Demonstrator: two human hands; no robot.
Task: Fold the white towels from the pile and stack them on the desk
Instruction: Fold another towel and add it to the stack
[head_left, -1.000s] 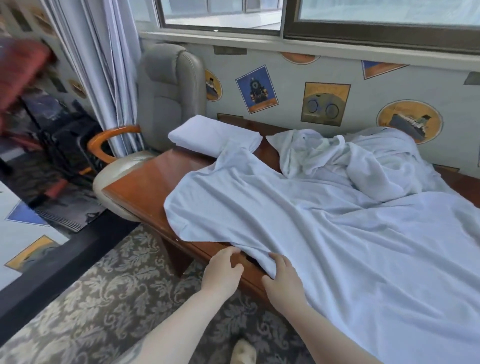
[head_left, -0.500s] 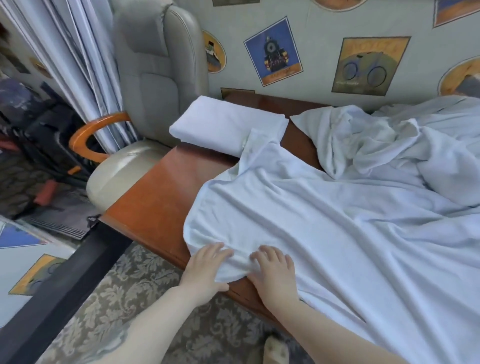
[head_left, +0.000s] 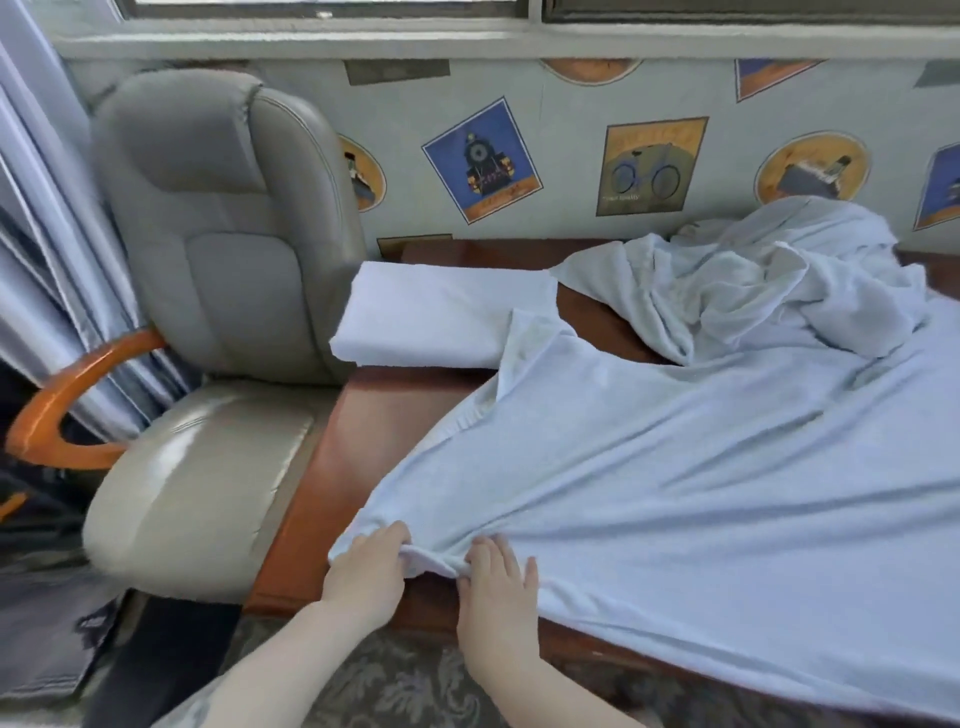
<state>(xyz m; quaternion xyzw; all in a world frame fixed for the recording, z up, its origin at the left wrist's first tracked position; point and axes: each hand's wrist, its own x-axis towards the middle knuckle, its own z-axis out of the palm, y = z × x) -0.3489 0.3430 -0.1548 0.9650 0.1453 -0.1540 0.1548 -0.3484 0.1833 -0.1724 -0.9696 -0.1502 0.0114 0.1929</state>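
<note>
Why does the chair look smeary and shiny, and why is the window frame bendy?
Head view: the grey chair is smeared at its seat's left edge by motion blur, with daylight glare on the seat top; the wide-angle lens bows the window sill; the spread towel and both hands, left hand and right hand, look fairly sharp.

Wooden desk (head_left: 363, 447) with towels

A folded towel (head_left: 441, 317) lies at the far left corner, a pile (head_left: 727, 291) at the far edge, a spread towel (head_left: 675, 467) over the near edge.
</note>
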